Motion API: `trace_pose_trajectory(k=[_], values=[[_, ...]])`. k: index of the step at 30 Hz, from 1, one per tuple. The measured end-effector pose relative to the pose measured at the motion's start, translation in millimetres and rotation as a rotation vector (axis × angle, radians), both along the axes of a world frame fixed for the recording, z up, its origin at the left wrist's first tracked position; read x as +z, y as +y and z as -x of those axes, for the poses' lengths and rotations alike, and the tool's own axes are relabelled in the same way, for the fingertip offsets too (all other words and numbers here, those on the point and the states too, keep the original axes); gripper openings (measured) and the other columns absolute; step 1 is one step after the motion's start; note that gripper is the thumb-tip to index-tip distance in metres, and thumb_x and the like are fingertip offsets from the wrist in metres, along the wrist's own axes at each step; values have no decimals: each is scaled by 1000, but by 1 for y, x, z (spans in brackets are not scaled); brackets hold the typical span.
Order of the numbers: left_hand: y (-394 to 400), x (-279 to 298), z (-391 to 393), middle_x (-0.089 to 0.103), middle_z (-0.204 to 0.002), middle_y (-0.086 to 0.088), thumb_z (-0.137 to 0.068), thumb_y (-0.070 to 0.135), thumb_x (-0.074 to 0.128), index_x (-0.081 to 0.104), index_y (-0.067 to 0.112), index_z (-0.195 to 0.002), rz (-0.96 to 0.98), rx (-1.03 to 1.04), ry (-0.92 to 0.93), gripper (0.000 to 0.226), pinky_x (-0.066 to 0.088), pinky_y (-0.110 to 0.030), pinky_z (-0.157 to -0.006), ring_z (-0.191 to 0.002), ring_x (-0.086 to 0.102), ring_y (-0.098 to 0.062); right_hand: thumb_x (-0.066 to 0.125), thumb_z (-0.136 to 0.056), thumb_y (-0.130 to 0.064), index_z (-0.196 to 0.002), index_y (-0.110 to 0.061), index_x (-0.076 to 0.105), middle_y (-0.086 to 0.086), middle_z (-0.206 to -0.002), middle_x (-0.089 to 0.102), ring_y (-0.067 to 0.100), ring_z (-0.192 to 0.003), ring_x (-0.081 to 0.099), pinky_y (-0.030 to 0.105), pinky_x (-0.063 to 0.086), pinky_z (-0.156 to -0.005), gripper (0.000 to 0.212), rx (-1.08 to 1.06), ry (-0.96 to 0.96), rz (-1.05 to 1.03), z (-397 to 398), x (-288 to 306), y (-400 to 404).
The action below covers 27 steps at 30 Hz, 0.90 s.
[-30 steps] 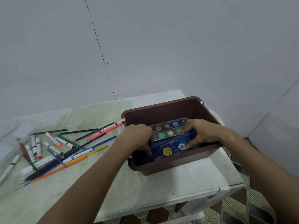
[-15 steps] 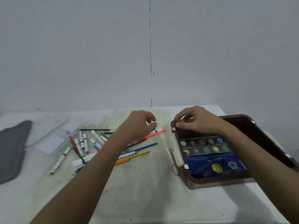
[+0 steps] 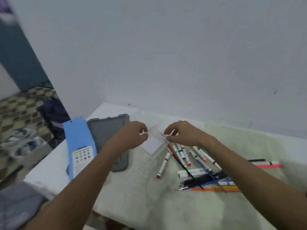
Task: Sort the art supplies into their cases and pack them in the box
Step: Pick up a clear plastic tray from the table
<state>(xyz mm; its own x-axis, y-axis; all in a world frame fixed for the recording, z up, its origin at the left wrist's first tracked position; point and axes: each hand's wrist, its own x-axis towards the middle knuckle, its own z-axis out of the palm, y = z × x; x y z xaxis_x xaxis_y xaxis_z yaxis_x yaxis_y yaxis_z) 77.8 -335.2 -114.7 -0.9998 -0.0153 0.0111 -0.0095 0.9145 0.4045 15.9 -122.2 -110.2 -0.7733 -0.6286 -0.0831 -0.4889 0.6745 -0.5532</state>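
Observation:
A clear plastic case [image 3: 153,144] with a white insert lies at the middle of the table. My left hand [image 3: 131,136] pinches its left end with curled fingers, and my right hand [image 3: 181,133] pinches its right end. Loose markers [image 3: 181,153] lie just right of the case, one red-capped marker [image 3: 163,165] apart from them. Nearer me is a pile of pencils and brushes [image 3: 211,181]. A pink pen [image 3: 269,166] lies far right. The brown box is out of view.
A grey pouch [image 3: 108,130] lies left of the case, partly under my left forearm. A long blue case [image 3: 79,143] with a sticker sits beside it near the table's left edge [image 3: 49,161]. A wall rises close behind the table. Shoes lie on the floor to the left.
My view has swung left, away from the brown box, which is now out of frame. Both hands left the box and moved to the clear case, closing on its ends.

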Motion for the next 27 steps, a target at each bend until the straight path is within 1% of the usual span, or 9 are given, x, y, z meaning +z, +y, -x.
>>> trace_pose_trajectory(k=[5, 9, 13, 15, 17, 19, 23, 25, 27], values=[[-96, -10, -20, 66, -111, -6, -89, 22, 55, 67, 10, -109, 5, 143, -43, 26, 47, -28, -84, -96, 61, -21, 62, -87, -25, -110, -18, 68, -4, -112, 67, 7, -89, 62, 18, 43, -76, 25, 108, -13, 18, 3, -18, -109], [-165, -31, -43, 63, -116, -6, -89, 24, 56, 65, 11, -111, 9, 348, -30, 27, 47, -27, -75, -89, 63, -19, 60, -88, -24, -113, -11, 68, 3, -114, 68, 12, -94, 63, 23, 50, -84, 29, 185, -37, 33, -9, -31, -181], [-210, -59, -66, 57, -123, -10, -89, 29, 60, 58, 10, -120, -55, 581, -89, 37, 43, -31, -88, -107, 55, -23, 66, -86, -30, -120, -5, 62, 10, -120, 65, 20, -105, 62, 24, 47, -86, 42, 210, -135, 1, -24, -51, -236], [-219, -68, -72, 54, -122, -14, -90, 30, 59, 53, 11, -120, -106, 639, -139, 36, 41, -30, -87, -110, 52, -24, 69, -85, -32, -110, -7, 64, 10, -108, 67, 18, -92, 63, 25, 50, -78, 36, 182, -176, -8, -27, -65, -256], [-226, -77, -75, 51, -133, -14, -91, 34, 58, 47, 9, -132, -171, 688, -159, 50, 41, -32, -91, -118, 51, -27, 71, -83, -34, -79, -24, 53, -4, -79, 56, 5, -66, 50, 17, 40, -56, 20, 122, -225, 17, -29, -77, -271], [-232, -86, -75, 54, -132, -13, -90, 39, 58, 43, 10, -136, -243, 714, -160, 57, 46, -34, -93, -116, 54, -28, 72, -81, -34, -69, -26, 43, -9, -69, 46, 2, -58, 43, 15, 30, -48, 33, 102, -257, 35, -29, -86, -280], [-231, -93, -74, 63, -115, -10, -89, 33, 63, 46, 9, -133, -369, 763, -56, 53, 50, -35, -83, -101, 61, -25, 75, -80, -22, -98, -2, 62, 6, -97, 69, 16, -83, 67, 29, 57, -67, 30, 70, -378, 164, -30, -91, -288], [-228, -88, -73, 63, -112, -9, -88, 30, 64, 49, 10, -132, -402, 768, 33, 50, 48, -34, -80, -97, 60, -23, 74, -81, -14, -107, 1, 63, 9, -102, 70, 20, -90, 69, 38, 58, -81, 32, 27, -432, 276, -31, -90, -287], [-226, -80, -72, 64, -108, -6, -87, 29, 67, 52, 11, -128, -462, 758, 134, 48, 51, -35, -78, -91, 60, -19, 73, -81, -10, -109, -2, 65, 1, -96, 69, 15, -85, 68, 32, 58, -78, 30, -4, -450, 393, -31, -83, -282]])
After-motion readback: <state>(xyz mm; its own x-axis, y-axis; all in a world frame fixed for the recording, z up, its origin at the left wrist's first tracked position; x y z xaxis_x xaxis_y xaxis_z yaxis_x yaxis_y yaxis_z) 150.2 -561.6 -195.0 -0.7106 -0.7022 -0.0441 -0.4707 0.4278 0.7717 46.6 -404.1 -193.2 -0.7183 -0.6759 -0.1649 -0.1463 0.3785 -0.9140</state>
